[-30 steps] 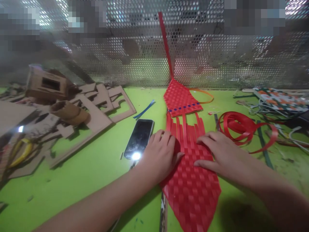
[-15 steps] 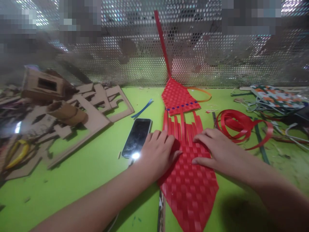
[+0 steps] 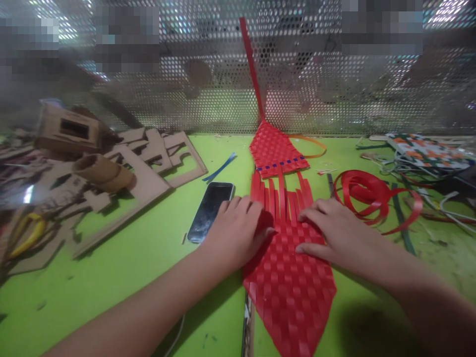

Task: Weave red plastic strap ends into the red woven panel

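Red woven mat (image 3: pixel 293 282), lying beneath both hands, loose strips beyond the fingers. Left hand (image 3: pixel 243 228): fingers loosely curled, resting on its left edge; whether pinching, cannot tell. Right hand (image 3: pixel 327 225): thumb and fingers parted, touching its right side. Phone (image 3: pixel 211 210): just beside the left hand. Red strip coil (image 3: pixel 366 196): beyond the right wrist.

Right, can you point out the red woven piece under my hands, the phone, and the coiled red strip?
Red woven piece (image 3: pixel 293 277): head view, middle of the weave.
Phone (image 3: pixel 208 210): head view, on its screen.
Coiled red strip (image 3: pixel 364 192): head view, the bunched loops.
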Demonstrator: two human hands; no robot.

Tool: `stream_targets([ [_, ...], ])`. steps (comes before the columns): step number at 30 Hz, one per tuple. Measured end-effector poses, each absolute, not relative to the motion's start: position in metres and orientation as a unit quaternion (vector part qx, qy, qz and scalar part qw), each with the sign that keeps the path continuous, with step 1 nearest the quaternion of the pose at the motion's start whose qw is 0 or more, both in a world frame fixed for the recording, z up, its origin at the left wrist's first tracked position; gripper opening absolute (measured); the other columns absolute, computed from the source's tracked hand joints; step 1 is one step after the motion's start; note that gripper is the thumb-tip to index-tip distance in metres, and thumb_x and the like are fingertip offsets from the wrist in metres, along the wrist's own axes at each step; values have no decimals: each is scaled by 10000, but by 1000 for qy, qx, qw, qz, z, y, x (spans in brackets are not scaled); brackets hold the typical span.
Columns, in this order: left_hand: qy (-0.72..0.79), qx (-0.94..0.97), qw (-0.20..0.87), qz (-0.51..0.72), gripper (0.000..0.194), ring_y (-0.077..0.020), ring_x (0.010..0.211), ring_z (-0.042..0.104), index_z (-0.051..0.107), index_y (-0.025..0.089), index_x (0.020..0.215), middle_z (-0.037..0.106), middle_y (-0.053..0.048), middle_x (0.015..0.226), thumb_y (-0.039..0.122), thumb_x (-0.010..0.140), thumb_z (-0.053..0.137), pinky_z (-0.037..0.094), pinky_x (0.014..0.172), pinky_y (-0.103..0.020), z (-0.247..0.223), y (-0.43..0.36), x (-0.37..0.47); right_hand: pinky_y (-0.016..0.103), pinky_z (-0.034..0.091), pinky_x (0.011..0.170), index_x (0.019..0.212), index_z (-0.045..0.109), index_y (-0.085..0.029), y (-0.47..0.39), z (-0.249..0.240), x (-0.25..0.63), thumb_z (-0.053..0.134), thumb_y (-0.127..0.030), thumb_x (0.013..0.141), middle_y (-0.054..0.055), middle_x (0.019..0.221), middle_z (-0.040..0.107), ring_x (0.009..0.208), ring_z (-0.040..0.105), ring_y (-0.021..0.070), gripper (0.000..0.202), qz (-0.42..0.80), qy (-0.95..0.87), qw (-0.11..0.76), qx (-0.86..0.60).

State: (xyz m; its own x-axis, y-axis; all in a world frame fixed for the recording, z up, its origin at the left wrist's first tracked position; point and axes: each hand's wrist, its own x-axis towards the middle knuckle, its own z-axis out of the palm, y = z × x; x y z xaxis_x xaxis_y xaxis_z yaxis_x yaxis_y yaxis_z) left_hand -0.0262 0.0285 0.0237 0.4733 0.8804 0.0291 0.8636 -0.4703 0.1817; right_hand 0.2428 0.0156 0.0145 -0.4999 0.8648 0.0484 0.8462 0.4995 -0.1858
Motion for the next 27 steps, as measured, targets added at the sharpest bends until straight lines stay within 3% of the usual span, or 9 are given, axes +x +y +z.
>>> stream_targets([
  [3, 519, 845, 91, 87, 412, -321, 1101, 635, 660, 189, 1164, 689, -124, 1204, 583, 1060, 597, 495, 975, -520, 31, 34, -34, 506, 545, 909, 1203, 721, -245, 15, 16, 241, 730, -591, 951, 113, 1155, 693, 1074, 650, 346, 429, 67, -860, 59, -502],
  [6, 497, 857, 112, 74, 575, -328, 1114, 635, 680, 202, 1186, 682, -120, 1220, 725, 949, 691, 501, 990, -514, 33, 33, -37, 498, 549, 925, 1242, 712, -253, 14, 14, 242, 718, -598, 956, 121, 1216, 699, 1113, 667, 352, 449, 70, -858, 66, -504],
  [8, 467, 874, 120, 58, 662, -335, 1142, 620, 674, 210, 1250, 663, -123, 1256, 748, 875, 765, 503, 1004, -506, 30, 30, -37, 485, 553, 926, 1277, 700, -258, 14, 12, 243, 698, -604, 965, 127, 1256, 697, 1135, 673, 353, 466, 74, -858, 73, -504],
  [11, 434, 892, 118, 45, 752, -348, 1170, 590, 639, 198, 1331, 636, -137, 1288, 788, 874, 732, 495, 1028, -513, 23, 25, -34, 474, 555, 936, 1294, 680, -258, 14, 11, 244, 671, -607, 984, 127, 1273, 691, 1138, 679, 344, 467, 95, -856, 71, -503],
  [17, 447, 890, 84, 24, 705, -342, 1123, 570, 618, 135, 1336, 620, -156, 1265, 755, 1006, 553, 504, 990, -509, 16, 23, -26, 478, 558, 953, 1305, 656, -259, 17, 10, 246, 663, -624, 988, 125, 1258, 688, 1147, 673, 341, 484, 132, -848, 67, -510],
  [22, 448, 893, 50, 11, 674, -347, 1116, 572, 619, 128, 1342, 623, -155, 1256, 720, 1024, 552, 503, 977, -507, 14, 21, -23, 473, 562, 921, 1279, 659, -269, 18, 10, 249, 669, -628, 984, 115, 1219, 703, 1109, 670, 334, 465, 145, -855, 67, -494],
  [27, 455, 890, 21, 21, 678, -348, 1112, 583, 637, 139, 1326, 639, -160, 1244, 738, 1025, 531, 501, 961, -492, 11, 20, -22, 524, 538, 953, 1229, 664, -242, 16, 17, 240, 714, -548, 982, 124, 1179, 698, 1110, 650, 357, 396, 63, -867, 65, -490],
])
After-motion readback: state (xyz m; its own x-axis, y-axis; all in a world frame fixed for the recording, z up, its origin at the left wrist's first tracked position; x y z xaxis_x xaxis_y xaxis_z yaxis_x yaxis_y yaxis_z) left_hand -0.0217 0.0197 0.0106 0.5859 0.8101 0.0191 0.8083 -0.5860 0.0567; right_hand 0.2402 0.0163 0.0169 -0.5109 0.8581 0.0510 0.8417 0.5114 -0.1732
